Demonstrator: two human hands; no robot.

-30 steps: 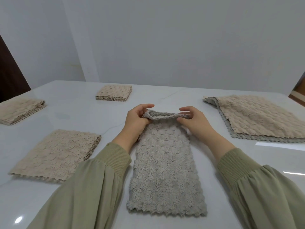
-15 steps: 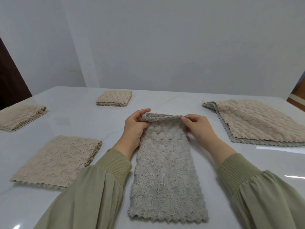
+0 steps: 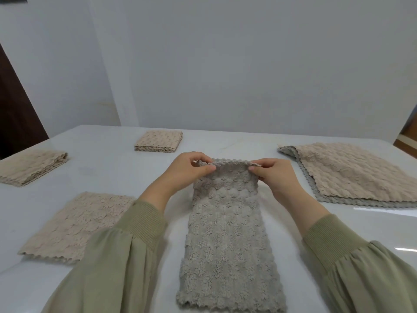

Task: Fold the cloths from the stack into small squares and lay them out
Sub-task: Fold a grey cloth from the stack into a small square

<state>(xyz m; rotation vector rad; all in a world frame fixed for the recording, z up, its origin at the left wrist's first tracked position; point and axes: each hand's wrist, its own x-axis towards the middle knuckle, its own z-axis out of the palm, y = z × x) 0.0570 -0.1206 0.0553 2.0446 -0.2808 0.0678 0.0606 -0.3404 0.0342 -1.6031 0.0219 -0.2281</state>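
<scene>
A grey fluffy cloth (image 3: 228,240), folded into a long strip, lies on the white table (image 3: 101,168) in front of me. My left hand (image 3: 188,169) pinches its far left corner and my right hand (image 3: 274,175) pinches its far right corner, holding the far edge slightly lifted. The stack of unfolded cloths (image 3: 352,177), beige on top with grey beneath, lies at the right. Three folded beige cloths are laid out: one at the near left (image 3: 76,224), one at the far left (image 3: 31,166), and a small square (image 3: 159,143) at the back.
A pale wall runs close behind the table's far edge. A dark door or panel (image 3: 13,114) stands at the far left, and a brown piece of furniture (image 3: 408,132) shows at the right edge.
Both hands have lifted the grey strip's far edge and pulled it a little toward me. The view has tilted up, so everything sits lower in frame.
</scene>
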